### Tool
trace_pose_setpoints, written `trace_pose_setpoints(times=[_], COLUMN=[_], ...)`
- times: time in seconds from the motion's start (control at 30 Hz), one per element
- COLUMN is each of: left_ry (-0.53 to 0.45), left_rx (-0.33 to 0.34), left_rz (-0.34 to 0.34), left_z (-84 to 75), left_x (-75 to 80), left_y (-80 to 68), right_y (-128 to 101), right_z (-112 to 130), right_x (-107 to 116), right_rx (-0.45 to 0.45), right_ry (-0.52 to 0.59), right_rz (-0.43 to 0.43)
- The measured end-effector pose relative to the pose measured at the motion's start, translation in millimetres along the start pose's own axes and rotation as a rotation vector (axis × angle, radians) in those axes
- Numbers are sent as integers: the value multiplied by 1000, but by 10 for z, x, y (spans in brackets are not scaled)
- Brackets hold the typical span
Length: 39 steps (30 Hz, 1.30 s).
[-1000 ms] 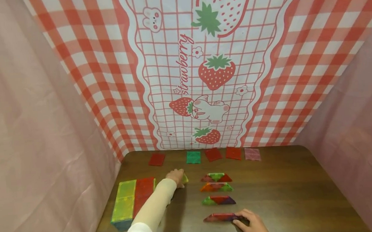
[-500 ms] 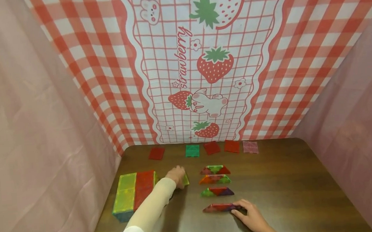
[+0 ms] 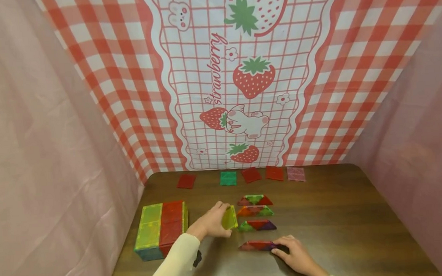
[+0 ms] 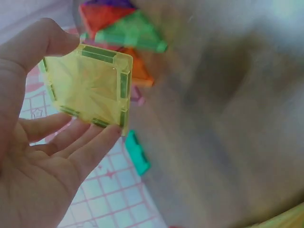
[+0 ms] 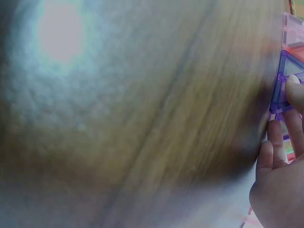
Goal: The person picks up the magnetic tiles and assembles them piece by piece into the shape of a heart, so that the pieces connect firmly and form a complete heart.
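Observation:
My left hand (image 3: 211,221) holds a translucent yellow square tile (image 3: 229,217) upright above the brown table (image 3: 344,223), pinched between thumb and fingertips. In the left wrist view the same yellow tile (image 4: 90,85) fills the space between thumb and fingers (image 4: 71,137). My right hand (image 3: 294,254) rests on the right end of the nearest flat strip of triangular tiles (image 3: 256,245); in the right wrist view its fingertips (image 5: 292,90) touch a purple tile (image 5: 285,80). Three more triangle strips (image 3: 256,212) lie in a column behind it.
A block of yellow and red square tiles (image 3: 162,228) stands at the table's left edge. Along the back edge lie single flat squares: red (image 3: 186,181), green (image 3: 228,178), two red (image 3: 263,174), pink (image 3: 296,174). Pink cloth walls and a strawberry-print backdrop (image 3: 240,77) enclose the table.
My left hand has lifted the yellow tile off the table and drawn it nearer and to the right, now upright. The right hand stays on the nearest strip.

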State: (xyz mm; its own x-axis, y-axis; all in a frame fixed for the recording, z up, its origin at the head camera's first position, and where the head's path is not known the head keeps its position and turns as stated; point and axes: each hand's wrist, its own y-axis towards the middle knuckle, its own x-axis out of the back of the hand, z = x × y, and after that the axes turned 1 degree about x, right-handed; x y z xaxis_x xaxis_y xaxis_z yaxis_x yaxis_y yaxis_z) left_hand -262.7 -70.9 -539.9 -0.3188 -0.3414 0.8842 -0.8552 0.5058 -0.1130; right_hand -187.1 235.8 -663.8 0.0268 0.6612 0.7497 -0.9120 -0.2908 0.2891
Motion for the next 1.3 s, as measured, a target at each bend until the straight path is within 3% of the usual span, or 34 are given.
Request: trace_pose_setpoints(times=[0.13, 0.3, 0.63, 0.8, 0.97, 1.07, 1.13, 1.2, 1.3], left_ry=[-98, -150, -103, -94, -117, -125, -129, -129, -131], left_rx=[-30, -26, -29, -62, -32, -32, -36, -43, -42], left_rz=[-22, -7, 82, 72, 47, 38, 36, 33, 35], left_z=[26, 23, -3, -10, -9, -9, -9, -8, -3], left_x=[-193, -387, -559, -636, -677, -673, -668, -665, -658], left_y=[-191, -258, -282, -318, -321, -315, -305, -294, -279], right_y=[16, 17, -15, -32, -35, -33, -16, 24, 140], right_z=[23, 81, 211, 213, 204, 166, 121, 59, -29], right_x=[-29, -54, -132, -158, -101, -23, 31, 67, 128], right_rx=[99, 159, 108, 133, 133, 118, 95, 74, 33], right_ry=[-6, -3, 21, 32, 38, 112, 176, 208, 161], right_rz=[-14, 0, 133, 141, 191, 226, 179, 65, -118])
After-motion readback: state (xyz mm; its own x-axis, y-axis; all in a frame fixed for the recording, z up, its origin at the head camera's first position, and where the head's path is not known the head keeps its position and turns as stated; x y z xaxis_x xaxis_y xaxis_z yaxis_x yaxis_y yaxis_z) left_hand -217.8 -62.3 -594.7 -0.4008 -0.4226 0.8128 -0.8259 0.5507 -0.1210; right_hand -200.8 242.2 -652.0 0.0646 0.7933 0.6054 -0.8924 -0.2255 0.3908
